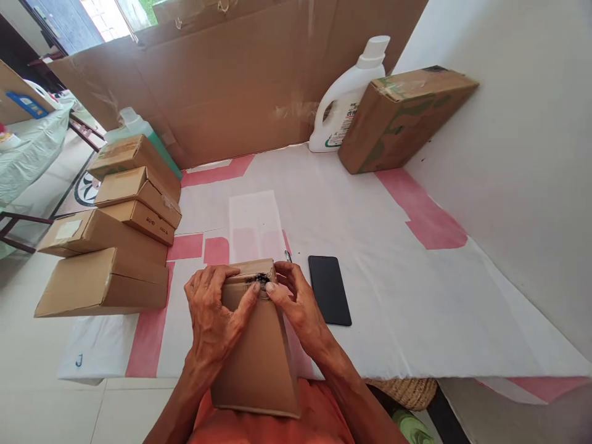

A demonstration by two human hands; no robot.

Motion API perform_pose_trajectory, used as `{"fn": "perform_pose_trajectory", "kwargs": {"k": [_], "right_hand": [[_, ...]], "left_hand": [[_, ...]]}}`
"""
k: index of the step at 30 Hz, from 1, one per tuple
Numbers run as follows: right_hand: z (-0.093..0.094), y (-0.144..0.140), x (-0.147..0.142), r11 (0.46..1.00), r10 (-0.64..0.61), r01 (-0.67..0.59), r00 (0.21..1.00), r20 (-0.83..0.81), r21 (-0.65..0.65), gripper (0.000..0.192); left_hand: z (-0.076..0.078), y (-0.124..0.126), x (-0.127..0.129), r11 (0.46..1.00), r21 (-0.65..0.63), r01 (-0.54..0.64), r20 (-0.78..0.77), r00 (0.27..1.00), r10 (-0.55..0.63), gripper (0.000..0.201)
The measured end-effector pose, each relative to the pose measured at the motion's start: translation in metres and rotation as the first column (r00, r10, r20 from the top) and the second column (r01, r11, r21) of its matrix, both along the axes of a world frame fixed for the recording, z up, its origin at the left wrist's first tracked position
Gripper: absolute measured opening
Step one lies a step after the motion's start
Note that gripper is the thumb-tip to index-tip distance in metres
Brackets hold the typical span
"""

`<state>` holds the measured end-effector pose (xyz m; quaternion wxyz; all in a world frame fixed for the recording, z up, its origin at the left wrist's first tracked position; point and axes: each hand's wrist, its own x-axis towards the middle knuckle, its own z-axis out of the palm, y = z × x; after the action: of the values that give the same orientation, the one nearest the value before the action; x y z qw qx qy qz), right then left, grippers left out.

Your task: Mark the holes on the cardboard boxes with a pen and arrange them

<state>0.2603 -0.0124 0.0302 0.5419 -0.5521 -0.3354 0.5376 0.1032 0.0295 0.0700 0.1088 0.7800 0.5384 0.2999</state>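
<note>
**Both hands on the far end of a long carton**

A narrow cardboard carton (259, 351) lies with its long axis running straight away from the person, its near end over the lap and its far end resting on the near edge of the counter (416, 308). The far end points toward the cardboard screen (231, 80) at the back.

The left hand (215, 314) wraps the carton's left far corner, and the right hand (298, 305) grips the right far corner. Both sets of fingers (250, 302) are closed narrowly on the carton, thumbs meeting at a dark mark on the top edge.

Just right of the right hand a black phone (329, 288) lies flat. Stacked boxes (115, 246) sit on the left. A white jug (346, 98) and a tilted box (402, 117) stand at the far right.
</note>
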Motion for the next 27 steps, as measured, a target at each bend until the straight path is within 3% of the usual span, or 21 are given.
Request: {"fn": "perform_pose_trajectory", "kwargs": {"k": [6, 11, 14, 18, 20, 22, 24, 25, 27], "right_hand": [[0.012, 0.009, -0.009, 0.999, -0.002, 0.005, 0.996, 0.088, -0.032, 0.047], [0.018, 0.016, -0.017, 0.998, -0.010, 0.018, 0.992, 0.126, -0.063, 0.047], [0.014, 0.018, -0.015, 0.998, -0.019, 0.027, 0.991, 0.133, -0.062, 0.047], [-0.001, 0.013, 0.007, 0.996, 0.093, -0.092, 0.992, 0.086, -0.015, 0.048], [-0.012, 0.009, 0.024, 0.995, 0.098, -0.091, 0.976, 0.197, -0.046, 0.053], [-0.025, 0.006, 0.036, 0.984, 0.106, -0.028, 0.885, 0.453, -0.175, 0.050], [-0.038, 0.005, 0.041, 0.947, 0.189, 0.036, 0.740, 0.646, -0.318, 0.035], [-0.044, 0.005, 0.041, 0.927, 0.230, 0.061, 0.686, 0.690, -0.370, 0.026], [-0.055, 0.007, 0.037, 0.909, 0.249, 0.095, 0.657, 0.712, -0.405, 0.012]], "left_hand": [[0.006, 0.011, -0.004, 0.991, -0.100, -0.089, 0.032, 0.995, 0.092, 0.021], [0.005, 0.015, -0.002, 0.996, -0.034, -0.080, 0.031, 0.996, 0.081, 0.013], [0.003, 0.015, 0.000, 0.996, 0.000, -0.085, 0.026, 0.996, 0.085, 0.015], [-0.006, 0.016, -0.003, 0.997, -0.072, -0.040, 0.015, 0.999, 0.041, 0.021], [-0.012, 0.016, -0.008, 0.993, -0.115, -0.018, -0.005, 1.000, 0.018, 0.026], [-0.018, 0.016, -0.013, 0.992, -0.127, -0.015, -0.035, 0.999, 0.011, 0.030], [-0.021, 0.015, -0.016, 0.992, -0.127, 0.000, -0.067, 0.998, -0.009, 0.033], [-0.022, 0.014, -0.016, 0.991, -0.132, 0.026, -0.079, 0.996, -0.037, 0.035], [-0.023, 0.013, -0.016, 0.985, -0.148, 0.093, -0.095, 0.990, -0.108, 0.039]]}}
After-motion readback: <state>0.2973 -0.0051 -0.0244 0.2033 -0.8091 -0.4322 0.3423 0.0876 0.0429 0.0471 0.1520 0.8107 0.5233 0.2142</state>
